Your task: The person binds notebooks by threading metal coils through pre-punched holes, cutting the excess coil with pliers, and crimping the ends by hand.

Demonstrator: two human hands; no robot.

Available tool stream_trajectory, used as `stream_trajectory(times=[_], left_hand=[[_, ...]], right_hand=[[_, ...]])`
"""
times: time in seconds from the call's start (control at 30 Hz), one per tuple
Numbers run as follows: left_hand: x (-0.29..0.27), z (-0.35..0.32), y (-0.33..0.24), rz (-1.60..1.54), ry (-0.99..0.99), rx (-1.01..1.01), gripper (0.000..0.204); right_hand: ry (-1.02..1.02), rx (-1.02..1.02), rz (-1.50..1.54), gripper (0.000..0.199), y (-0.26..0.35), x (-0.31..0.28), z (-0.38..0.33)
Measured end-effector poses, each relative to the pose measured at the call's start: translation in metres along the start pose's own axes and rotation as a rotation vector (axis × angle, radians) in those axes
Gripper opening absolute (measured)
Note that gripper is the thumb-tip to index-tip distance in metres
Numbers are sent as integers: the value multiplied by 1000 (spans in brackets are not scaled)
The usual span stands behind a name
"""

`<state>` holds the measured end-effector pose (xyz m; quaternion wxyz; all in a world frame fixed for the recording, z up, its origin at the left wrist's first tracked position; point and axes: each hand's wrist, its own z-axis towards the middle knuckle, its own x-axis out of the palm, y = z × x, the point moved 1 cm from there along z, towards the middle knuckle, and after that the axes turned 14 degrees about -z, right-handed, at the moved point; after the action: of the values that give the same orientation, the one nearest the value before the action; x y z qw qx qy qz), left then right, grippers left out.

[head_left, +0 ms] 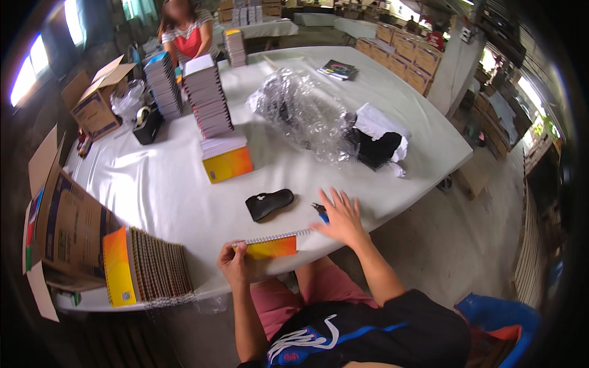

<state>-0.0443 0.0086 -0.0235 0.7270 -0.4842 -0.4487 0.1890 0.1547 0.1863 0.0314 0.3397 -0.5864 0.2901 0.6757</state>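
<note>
While the yellow-to-orange notebook, its silvery coil overrunning the cover, was pinched by the left hand, the right hand was splayed wide

Hard glare from windows at left, shiny tabletop, dark fisheye-bent edges

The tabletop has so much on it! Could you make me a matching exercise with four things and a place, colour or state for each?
1. Spiral notebook
2. Small hand tool
3. Plastic wrap
4. Tape dispenser

A. Crumpled and see-through
B. Black, left of the tall stack
C. Held by the left hand
D. Black and blue, close to the right hand

Pairs: 1-C, 2-D, 3-A, 4-B
</note>
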Motion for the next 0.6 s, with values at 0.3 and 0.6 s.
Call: stream_trajectory(times=[0.3, 0.6], left_hand=[[79, -11, -44, 286, 28, 475, 28], [85, -16, -51, 419, 85, 689, 38]], right_hand=[[-290, 55, 371, 53, -24, 19, -55], [-366, -329, 382, 37, 57, -89, -64]])
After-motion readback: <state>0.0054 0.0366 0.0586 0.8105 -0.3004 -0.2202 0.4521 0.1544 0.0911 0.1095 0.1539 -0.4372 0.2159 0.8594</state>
